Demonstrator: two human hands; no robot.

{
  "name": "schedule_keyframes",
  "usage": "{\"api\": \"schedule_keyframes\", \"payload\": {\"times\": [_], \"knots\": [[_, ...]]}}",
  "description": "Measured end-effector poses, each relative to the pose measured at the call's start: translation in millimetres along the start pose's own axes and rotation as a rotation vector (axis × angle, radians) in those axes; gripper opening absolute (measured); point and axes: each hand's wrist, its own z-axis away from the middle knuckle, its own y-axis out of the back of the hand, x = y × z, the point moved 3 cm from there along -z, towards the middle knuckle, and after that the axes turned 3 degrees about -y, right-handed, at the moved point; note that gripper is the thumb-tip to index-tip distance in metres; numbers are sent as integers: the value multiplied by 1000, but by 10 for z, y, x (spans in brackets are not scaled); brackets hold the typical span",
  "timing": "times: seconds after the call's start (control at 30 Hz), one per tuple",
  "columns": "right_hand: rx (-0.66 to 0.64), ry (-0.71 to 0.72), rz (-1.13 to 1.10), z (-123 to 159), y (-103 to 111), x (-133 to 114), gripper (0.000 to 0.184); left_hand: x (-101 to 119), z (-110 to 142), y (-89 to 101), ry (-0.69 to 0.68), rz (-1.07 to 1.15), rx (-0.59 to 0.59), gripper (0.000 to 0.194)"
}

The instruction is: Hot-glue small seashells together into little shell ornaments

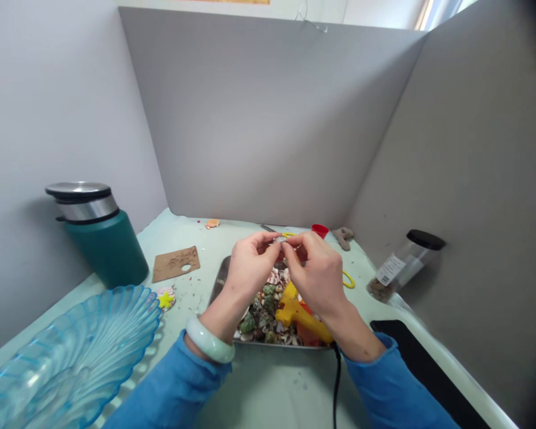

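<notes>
My left hand (249, 268) and my right hand (316, 273) meet above a metal tray (218, 280), fingertips pinched together on a small silvery-grey piece (279, 239), likely a shell. The tray holds several small green, brown and striped shells (263, 310). A yellow glue gun (300, 314) lies in the tray under my right wrist, its black cord (336, 381) running toward me. A pale bangle (209, 341) sits on my left wrist; both sleeves are blue.
A blue ribbed plastic dish (67, 357) lies front left, a teal flask (100, 235) behind it. A cardboard piece (176, 263), a small round shell decoration with a yellow star (165, 298), a red cap (320, 230), a yellow ring (349, 280), a tilted jar (404, 262) and a black slab (424, 363) surround the tray. Grey partitions close in three sides.
</notes>
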Motion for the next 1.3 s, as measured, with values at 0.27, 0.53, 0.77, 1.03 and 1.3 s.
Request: {"api": "schedule_keyframes", "payload": {"times": [0.27, 0.53, 0.77, 1.03, 1.3], "knots": [[-8, -13, -9, 9, -1, 3, 12, 12, 28, -38, -9, 51, 46, 20], [15, 8, 9, 21, -15, 22, 11, -9, 37, -46, -21, 78, 102, 19], [-4, 5, 11, 1, -25, 36, 11, -15, 70, -88, 53, 187, 101, 16], [-126, 39, 6, -18, -52, 49, 13, -20, -28, 29, 56, 249, 134, 15], [-113, 35, -103, -36, -43, 33, 18, 54, 36, -42, 94, 299, 47, 16]]}}
